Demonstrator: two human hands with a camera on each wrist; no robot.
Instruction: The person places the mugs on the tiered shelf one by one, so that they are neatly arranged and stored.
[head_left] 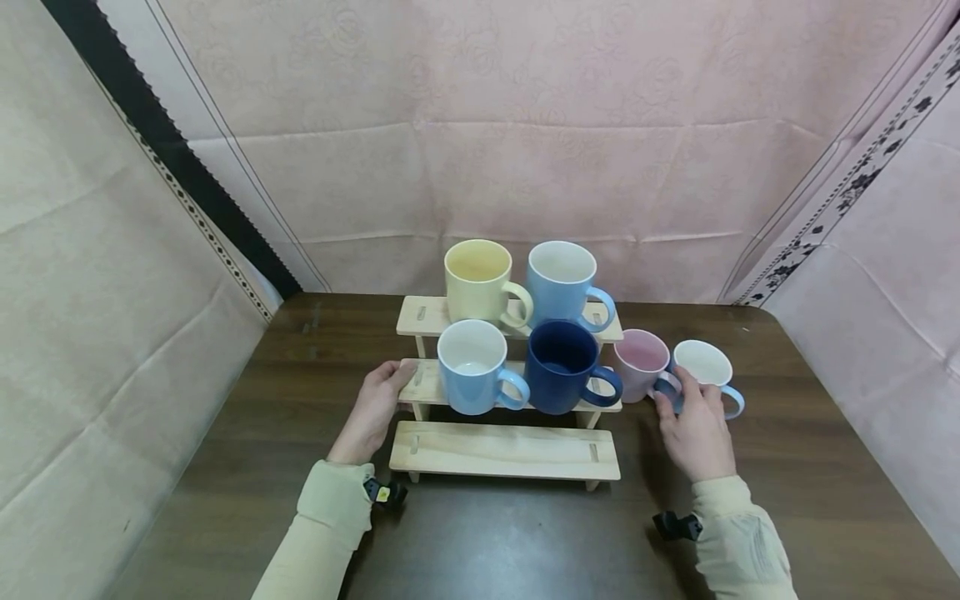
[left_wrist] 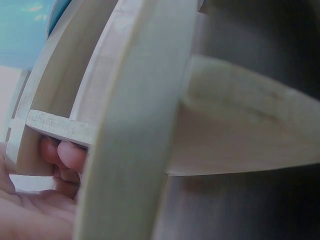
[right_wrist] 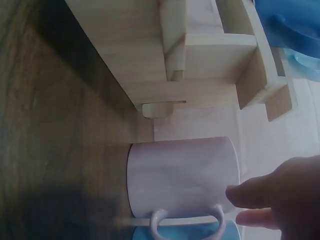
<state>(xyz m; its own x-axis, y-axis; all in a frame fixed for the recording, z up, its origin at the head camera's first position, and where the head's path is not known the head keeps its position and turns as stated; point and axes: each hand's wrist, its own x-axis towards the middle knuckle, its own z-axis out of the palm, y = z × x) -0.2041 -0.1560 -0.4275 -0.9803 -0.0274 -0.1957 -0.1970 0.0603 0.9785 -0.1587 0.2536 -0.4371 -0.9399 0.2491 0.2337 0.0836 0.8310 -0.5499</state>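
Note:
My left hand point(head_left: 370, 410) grips the left end of the middle tier of a wooden three-tier stand point(head_left: 502, 450). In the left wrist view its curled fingertips point(left_wrist: 71, 156) press under a board. My right hand point(head_left: 701, 435) reaches over a pink mug point(head_left: 640, 360) and a light blue mug with a white inside point(head_left: 702, 363) on the table. In the right wrist view, thumb and finger lie slightly apart by the pink mug's rim; contact is unclear. A light blue mug point(head_left: 467, 379) and a dark blue mug point(head_left: 551, 383) stand on the middle tier.
The top tier carries a pale yellow mug point(head_left: 476, 287) and another light blue mug point(head_left: 557, 292). The bottom tier is bare wood. Under everything is a dark brown table point(head_left: 495, 542), with pale cloth point(head_left: 525, 167) hanging behind and at both sides.

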